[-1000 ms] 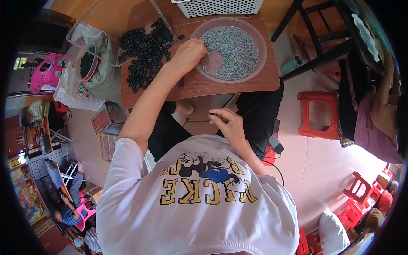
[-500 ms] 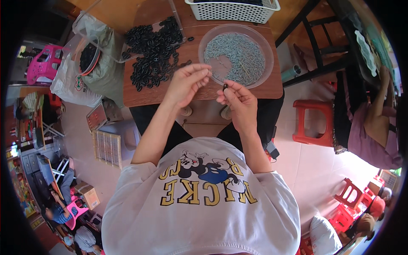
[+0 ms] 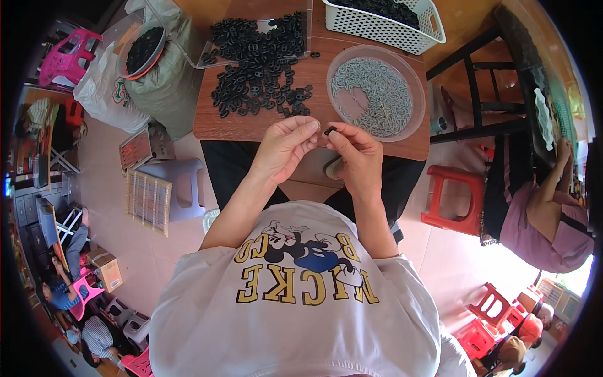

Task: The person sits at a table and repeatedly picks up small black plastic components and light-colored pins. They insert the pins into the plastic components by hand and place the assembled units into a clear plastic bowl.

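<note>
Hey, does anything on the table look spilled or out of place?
Perhaps the black pieces: many spread beyond the clear bin onto the tabletop, and one stray piece lies just right of it. By contrast, the metal pieces sit inside their round tub.

Wearer's two hands [image 3: 284,147] [image 3: 359,154], one screw tub [image 3: 419,103], one white basket [image 3: 377,33]

Left fingers [image 3: 304,131] pinched; anything between them too small to make out from here. Right fingers [image 3: 340,142] cover part of a small black piece [image 3: 330,131], its shape unclear. White perforated plastic basket [image 3: 377,30] and clear rectangular plastic tray [image 3: 309,31] cropped above. Black-trousered legs [image 3: 229,173] partly hidden under brown wooden tabletop [image 3: 316,78].
</note>
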Motion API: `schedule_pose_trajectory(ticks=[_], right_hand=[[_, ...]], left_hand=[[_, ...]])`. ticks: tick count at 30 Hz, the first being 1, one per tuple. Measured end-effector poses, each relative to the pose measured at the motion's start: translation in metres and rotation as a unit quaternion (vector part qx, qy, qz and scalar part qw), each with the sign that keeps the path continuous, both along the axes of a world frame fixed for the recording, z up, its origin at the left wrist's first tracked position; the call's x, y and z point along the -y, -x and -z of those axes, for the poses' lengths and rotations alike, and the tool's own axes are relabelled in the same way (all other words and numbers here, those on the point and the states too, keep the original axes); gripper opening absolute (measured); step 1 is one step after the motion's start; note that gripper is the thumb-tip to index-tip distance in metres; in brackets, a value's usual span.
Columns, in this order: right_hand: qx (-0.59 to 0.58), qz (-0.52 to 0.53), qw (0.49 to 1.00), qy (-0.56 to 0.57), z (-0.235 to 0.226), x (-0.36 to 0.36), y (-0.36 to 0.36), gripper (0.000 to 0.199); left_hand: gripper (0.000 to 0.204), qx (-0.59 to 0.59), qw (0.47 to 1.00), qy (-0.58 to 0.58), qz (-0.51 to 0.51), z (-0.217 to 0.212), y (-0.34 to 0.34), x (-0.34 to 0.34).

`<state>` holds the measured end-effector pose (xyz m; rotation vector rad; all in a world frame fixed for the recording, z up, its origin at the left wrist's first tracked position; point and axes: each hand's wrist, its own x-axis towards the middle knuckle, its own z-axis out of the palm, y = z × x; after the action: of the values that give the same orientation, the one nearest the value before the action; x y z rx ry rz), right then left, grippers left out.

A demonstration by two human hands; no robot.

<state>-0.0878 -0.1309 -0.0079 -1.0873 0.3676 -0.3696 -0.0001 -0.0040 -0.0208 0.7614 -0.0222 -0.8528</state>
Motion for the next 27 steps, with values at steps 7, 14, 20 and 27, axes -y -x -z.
schedule_pose_trajectory(ticks=[7, 14, 20, 27], right_hand=[[-0.01, -0.011, 1.0, 0.023, -0.006, -0.006, 0.002, 0.019], [-0.043, -0.006, 0.998, 0.044, -0.011, -0.008, 0.007, 0.016], [-0.051, -0.001, 0.996, 0.071, -0.009, -0.007, 0.009, 0.015], [-0.107, 0.023, 0.981, 0.161, -0.015, -0.011, 0.013, 0.015]], left_hand=[[0.01, 0.003, 1.0, 0.008, 0.022, -0.001, 0.005, -0.003], [0.011, -0.007, 0.999, 0.015, 0.035, -0.001, 0.008, -0.005], [0.012, -0.018, 0.999, 0.007, 0.043, -0.001, 0.01, -0.005], [0.009, 0.09, 0.994, -0.062, 0.007, -0.001, 0.014, -0.005]])
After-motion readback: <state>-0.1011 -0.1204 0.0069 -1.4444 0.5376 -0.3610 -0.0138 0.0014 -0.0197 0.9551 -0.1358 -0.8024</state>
